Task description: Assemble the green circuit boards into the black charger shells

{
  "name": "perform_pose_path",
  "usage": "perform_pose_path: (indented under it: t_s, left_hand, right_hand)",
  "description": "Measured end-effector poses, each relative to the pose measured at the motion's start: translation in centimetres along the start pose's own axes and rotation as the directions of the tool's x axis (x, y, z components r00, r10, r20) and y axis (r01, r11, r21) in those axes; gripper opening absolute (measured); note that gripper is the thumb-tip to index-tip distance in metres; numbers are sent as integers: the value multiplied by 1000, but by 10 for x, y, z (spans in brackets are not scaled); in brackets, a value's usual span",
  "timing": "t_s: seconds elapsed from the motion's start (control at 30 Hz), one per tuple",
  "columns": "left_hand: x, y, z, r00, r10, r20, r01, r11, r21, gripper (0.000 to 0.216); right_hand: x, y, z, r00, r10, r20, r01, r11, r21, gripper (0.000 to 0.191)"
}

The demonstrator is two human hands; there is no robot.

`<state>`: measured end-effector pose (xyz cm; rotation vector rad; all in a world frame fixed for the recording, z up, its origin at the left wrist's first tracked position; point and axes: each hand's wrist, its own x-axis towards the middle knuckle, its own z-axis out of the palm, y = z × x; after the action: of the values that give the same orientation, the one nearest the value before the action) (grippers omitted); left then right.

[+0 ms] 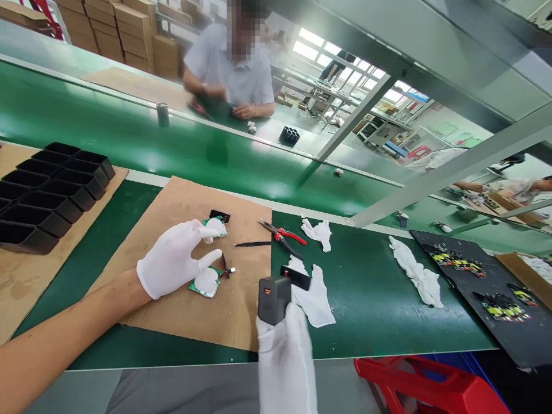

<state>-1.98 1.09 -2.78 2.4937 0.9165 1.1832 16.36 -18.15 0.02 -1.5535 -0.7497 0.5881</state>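
Observation:
My left hand (176, 259), in a white glove, hovers over the brown cardboard sheet (172, 310) with its fingers curled loosely, above a small green circuit board with a white pad (206, 283). A second such board (215, 225) lies just beyond its fingertips, beside a small black part (219, 215). Gloved as well, my right hand (284, 351) grips a dark grey charger housing (273, 299) upright at the sheet's near right corner. A black part (296, 277) rests on a white glove (317, 299) right behind the housing.
Red-handled pliers (282, 234) and black tweezers (252, 244) lie on the sheet's far right. Black trays (47, 195) stand at left, a black mat with yellow parts (478, 276) at right, white cloths (416, 276) between. A person works across the green conveyor (129, 132). A red bin (422, 385) sits below.

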Motion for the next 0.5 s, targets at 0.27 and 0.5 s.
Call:
perform_pose_path:
  t_s: [0.27, 0.5]
  left_hand:
    - [1, 3, 1, 1000, 5, 7, -5, 1000, -4, 18]
    - [1, 10, -6, 1000, 16, 11, -15, 999, -47, 8]
  right_hand:
    - [12, 15, -16, 853, -487, 188, 496, 642, -585, 22]
    - [36, 18, -16, 806, -531, 264, 583, 631, -512, 20]
